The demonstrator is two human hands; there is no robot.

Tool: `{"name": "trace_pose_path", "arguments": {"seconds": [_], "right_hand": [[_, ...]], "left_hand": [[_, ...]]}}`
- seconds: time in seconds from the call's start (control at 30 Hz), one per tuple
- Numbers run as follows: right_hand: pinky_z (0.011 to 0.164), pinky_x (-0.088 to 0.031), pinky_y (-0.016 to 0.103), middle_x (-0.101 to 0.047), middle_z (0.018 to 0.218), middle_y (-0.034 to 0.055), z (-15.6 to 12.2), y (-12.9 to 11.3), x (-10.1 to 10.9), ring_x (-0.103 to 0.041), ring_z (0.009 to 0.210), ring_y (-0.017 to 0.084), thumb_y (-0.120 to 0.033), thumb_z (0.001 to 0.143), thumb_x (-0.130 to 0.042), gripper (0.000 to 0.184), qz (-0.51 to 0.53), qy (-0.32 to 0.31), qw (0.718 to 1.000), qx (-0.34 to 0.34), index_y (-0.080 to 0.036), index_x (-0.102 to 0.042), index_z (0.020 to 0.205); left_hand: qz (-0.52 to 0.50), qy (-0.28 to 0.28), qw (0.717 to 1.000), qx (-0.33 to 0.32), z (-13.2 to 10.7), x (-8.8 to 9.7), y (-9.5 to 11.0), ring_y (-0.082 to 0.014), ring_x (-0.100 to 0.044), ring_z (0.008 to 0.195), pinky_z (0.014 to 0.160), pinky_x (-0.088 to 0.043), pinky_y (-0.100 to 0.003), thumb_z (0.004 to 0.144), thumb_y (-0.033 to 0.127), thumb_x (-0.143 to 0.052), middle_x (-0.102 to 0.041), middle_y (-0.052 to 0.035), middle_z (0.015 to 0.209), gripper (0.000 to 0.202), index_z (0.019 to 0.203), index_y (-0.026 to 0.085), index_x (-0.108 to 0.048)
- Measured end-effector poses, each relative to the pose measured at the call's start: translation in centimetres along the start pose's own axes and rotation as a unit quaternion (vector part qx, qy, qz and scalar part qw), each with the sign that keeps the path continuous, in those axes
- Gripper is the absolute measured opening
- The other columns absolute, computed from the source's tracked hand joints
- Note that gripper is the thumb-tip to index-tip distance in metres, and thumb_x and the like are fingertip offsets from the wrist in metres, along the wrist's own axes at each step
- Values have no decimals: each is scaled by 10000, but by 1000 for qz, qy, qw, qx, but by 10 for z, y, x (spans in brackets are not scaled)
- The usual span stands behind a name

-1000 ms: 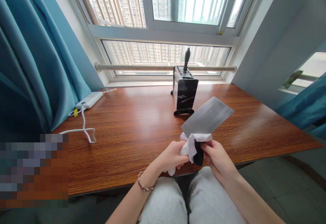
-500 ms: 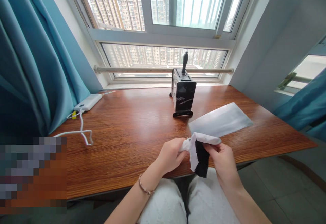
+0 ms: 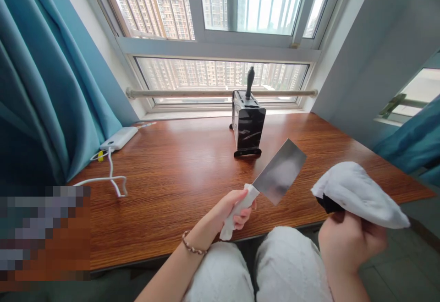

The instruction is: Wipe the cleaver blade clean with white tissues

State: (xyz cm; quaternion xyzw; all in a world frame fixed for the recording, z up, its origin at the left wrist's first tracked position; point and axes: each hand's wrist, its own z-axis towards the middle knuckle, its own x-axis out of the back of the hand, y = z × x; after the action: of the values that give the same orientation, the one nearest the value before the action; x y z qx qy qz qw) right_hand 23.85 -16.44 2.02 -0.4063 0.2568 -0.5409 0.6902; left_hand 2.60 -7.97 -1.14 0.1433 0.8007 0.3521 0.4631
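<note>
My left hand (image 3: 232,211) is closed round the white handle of a cleaver (image 3: 279,172), whose wide steel blade points up and to the right over the front of the wooden desk (image 3: 178,178). My right hand (image 3: 350,242) is off to the right below the desk edge, gripping a white cloth (image 3: 357,193) with a black underside; the cloth is apart from the blade. A black knife block (image 3: 247,125) with one dark handle sticking out of it stands at the back middle of the desk.
A white power bank (image 3: 118,138) with a looped white cable (image 3: 110,178) lies at the desk's back left. Teal curtains (image 3: 44,96) hang on the left and far right. A window with a rail runs behind the desk. My knees are below the front edge.
My right hand has pulled the cloth off the cleaver and swung it out to the right. The blade, earlier lying flatter, now tilts upward in my left hand.
</note>
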Motion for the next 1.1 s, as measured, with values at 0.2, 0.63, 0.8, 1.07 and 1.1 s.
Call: {"name": "trace_pose_path", "arguments": {"seconds": [0.2,0.63,0.8,1.07,1.1], "right_hand": [[711,-500,349,-682,856,93,-2,19,-10,-619,839,278,-270,743,-539,255,-17,-240,970,24,-116,-654,911],[1048,-264,400,-493,1266,27,7,51,-39,-398,1208,199,-84,748,-392,483,18,-612,785,97,-222,-527,1190],[960,-360,376,-598,1129,36,34,84,-56,-509,1092,221,-68,698,-366,506,-72,-579,802,123,-212,-567,1140],[889,-391,330,-641,1022,46,62,103,-85,-556,1002,224,-74,683,-350,452,-87,-568,805,146,-189,-625,1023],[880,-394,331,-648,1000,44,63,104,-87,-563,984,225,-78,685,-351,440,-88,-569,805,143,-191,-631,1005]], "left_hand": [[31,-4,999,10,5,5,0,-16,-123,381,333,-109,-140,745,400,-580,-215,79,525,286,786,158,-434],[-149,-25,982,113,15,23,1,-7,-135,354,336,-132,-116,757,141,-500,-172,82,511,156,664,135,-374],[-168,-14,977,128,16,23,2,-8,-166,347,329,-135,-120,742,124,-506,-176,86,503,153,670,136,-371],[-215,-4,967,135,14,21,3,-3,-220,339,333,-130,-117,747,96,-503,-207,88,495,135,702,132,-380],[-218,-4,967,136,14,22,3,-5,-226,338,333,-133,-117,748,96,-502,-208,88,490,134,704,134,-380]]}}
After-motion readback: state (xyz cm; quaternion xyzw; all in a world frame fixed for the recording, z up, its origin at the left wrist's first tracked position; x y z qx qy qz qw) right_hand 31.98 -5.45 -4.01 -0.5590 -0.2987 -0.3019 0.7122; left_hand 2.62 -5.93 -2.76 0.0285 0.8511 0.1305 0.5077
